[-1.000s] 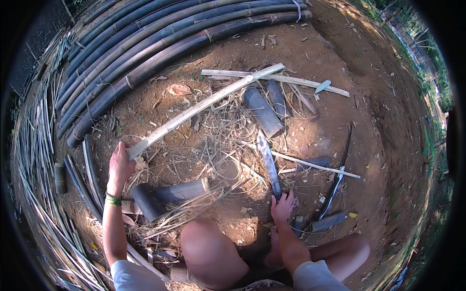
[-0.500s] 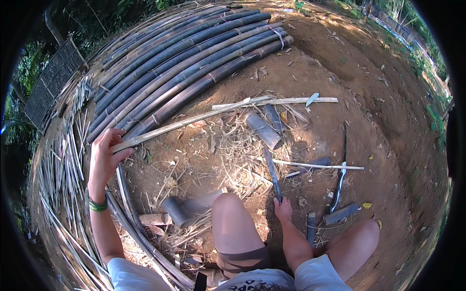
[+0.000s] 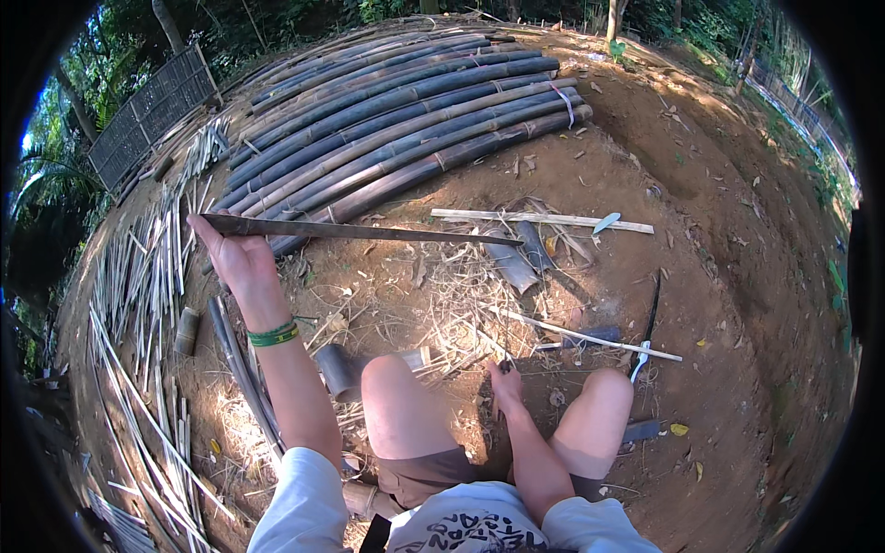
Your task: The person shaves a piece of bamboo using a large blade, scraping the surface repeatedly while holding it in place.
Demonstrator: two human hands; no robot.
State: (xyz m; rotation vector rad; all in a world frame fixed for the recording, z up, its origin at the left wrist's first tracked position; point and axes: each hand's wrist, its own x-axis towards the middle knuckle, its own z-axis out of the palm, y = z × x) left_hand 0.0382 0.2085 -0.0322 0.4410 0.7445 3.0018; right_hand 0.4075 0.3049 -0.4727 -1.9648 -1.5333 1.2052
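My left hand (image 3: pixel 244 263), raised at the left with a green and yellow band on its wrist, grips one end of a long bamboo strip (image 3: pixel 359 231). The strip's dark side faces me, and its tip tapers off over the short bamboo pieces (image 3: pixel 513 265). Between my knees my right hand (image 3: pixel 505 385) is closed around a knife, whose narrow dark blade shows almost edge-on above the fist. Blade and strip are well apart. Pale shavings (image 3: pixel 452 295) litter the ground ahead of my right hand.
Bamboo poles (image 3: pixel 396 120) lie in rows at the far left. Thin split strips (image 3: pixel 157 276) spread along the left side. Pale strips (image 3: pixel 590 335) and a pale strip with a leaf-shaped piece (image 3: pixel 606 222) lie ahead. A long dark blade-like piece (image 3: pixel 654 309) rests at right.
The strip has turned from its pale side to its dark side, and my left hand has rolled with it. The knife has swung from a lengthwise view to nearly edge-on. My view has shifted.
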